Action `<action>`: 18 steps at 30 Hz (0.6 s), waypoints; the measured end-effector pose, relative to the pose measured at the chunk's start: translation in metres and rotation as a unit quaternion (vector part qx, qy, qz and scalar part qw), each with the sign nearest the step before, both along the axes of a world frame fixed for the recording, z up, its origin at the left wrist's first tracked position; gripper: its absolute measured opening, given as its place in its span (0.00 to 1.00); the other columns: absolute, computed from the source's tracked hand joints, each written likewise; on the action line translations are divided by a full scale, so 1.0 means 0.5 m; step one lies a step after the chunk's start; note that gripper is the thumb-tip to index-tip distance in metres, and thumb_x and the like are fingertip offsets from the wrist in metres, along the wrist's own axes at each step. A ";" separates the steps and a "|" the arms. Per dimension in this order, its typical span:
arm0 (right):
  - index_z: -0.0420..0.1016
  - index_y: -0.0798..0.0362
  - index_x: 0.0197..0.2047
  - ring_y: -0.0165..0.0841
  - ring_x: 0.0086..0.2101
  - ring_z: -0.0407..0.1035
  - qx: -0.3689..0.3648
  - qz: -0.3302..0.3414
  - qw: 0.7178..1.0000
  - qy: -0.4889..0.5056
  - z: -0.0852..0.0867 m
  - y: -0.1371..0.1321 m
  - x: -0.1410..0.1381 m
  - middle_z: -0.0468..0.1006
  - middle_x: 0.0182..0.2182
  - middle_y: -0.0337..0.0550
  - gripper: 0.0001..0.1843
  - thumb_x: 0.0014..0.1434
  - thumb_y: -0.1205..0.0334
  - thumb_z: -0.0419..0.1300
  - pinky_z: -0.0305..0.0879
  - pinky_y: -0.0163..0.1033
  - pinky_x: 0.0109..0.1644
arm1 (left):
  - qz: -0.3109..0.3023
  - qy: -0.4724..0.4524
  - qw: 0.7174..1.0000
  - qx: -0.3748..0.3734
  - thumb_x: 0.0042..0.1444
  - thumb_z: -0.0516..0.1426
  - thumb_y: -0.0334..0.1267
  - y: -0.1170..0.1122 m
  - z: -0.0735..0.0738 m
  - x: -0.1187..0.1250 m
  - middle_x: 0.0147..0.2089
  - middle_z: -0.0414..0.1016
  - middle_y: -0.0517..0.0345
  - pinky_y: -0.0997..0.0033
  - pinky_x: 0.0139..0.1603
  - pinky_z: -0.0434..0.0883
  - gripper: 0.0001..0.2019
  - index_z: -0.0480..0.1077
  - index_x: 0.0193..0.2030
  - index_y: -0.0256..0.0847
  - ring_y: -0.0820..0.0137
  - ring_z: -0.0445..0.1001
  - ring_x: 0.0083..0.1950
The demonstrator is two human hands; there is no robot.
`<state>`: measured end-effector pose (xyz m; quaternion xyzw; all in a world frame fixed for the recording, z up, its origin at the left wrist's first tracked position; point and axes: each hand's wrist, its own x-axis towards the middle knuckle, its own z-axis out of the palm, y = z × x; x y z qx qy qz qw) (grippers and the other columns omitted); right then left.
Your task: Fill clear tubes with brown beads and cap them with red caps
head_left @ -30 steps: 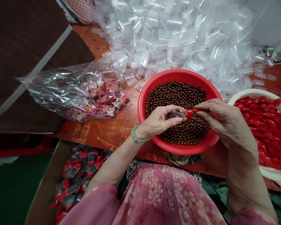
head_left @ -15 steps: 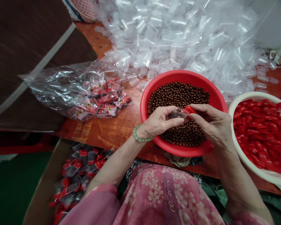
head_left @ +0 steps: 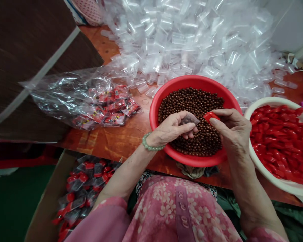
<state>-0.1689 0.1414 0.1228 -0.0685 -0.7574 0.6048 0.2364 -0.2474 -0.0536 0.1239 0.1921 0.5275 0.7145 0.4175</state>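
Observation:
My left hand (head_left: 173, 127), with a green bead bracelet at the wrist, is closed around a small clear plastic container (head_left: 190, 119) that looks filled with dark beads. Between the thumb and fingers of my right hand (head_left: 231, 129) is a red plastic cap (head_left: 211, 116), held apart from the container's end. Both hands are over a red basin (head_left: 156, 101) of small round brown balls (head_left: 192, 97). To the right, a cream-coloured basin (head_left: 252, 148) holds a heap of red caps (head_left: 280, 144).
A large heap of clear containers (head_left: 187, 40) covers the table's back. Left of the basin lies a clear bag (head_left: 65, 90) with red packets (head_left: 116, 107). Below the table edge, a carton (head_left: 44, 198) holds capped containers (head_left: 78, 188). A brown box (head_left: 35, 60) stands far left.
The red cap was against the container's end; my right hand has drawn it away to the right. My left hand still holds the container.

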 end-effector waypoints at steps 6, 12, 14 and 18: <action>0.82 0.45 0.44 0.32 0.37 0.79 0.031 0.035 0.999 0.001 0.023 -0.026 -0.008 0.85 0.38 0.38 0.10 0.59 0.58 0.72 0.78 0.40 0.44 | 0.004 0.001 1.000 0.028 0.53 0.71 0.47 0.004 -0.007 0.000 0.38 0.78 0.58 0.75 0.41 0.75 0.21 0.72 0.46 0.37 0.75 0.78 0.37; 0.81 0.44 0.47 0.34 0.44 0.80 0.093 0.064 0.993 0.035 0.029 -0.057 -0.011 0.85 0.43 0.40 0.08 0.64 0.61 0.67 0.78 0.45 0.53 | 0.013 0.046 0.999 0.024 0.52 0.71 0.49 0.008 -0.010 0.004 0.39 0.73 0.60 0.70 0.48 0.73 0.21 0.73 0.43 0.37 0.73 0.72 0.40; 0.81 0.43 0.47 0.35 0.44 0.80 0.095 0.057 0.993 0.038 0.026 -0.062 -0.010 0.85 0.43 0.41 0.08 0.64 0.60 0.67 0.79 0.47 0.54 | 0.009 0.061 0.998 0.021 0.53 0.69 0.49 0.010 -0.011 0.005 0.39 0.73 0.59 0.69 0.48 0.73 0.19 0.73 0.44 0.38 0.72 0.72 0.41; 0.81 0.43 0.47 0.36 0.45 0.81 0.090 0.032 0.994 0.045 0.019 -0.071 -0.011 0.86 0.44 0.41 0.08 0.64 0.59 0.68 0.79 0.49 0.55 | 0.008 0.084 0.996 0.022 0.55 0.67 0.45 0.012 -0.014 0.004 0.40 0.73 0.58 0.67 0.49 0.72 0.16 0.74 0.45 0.37 0.70 0.71 0.42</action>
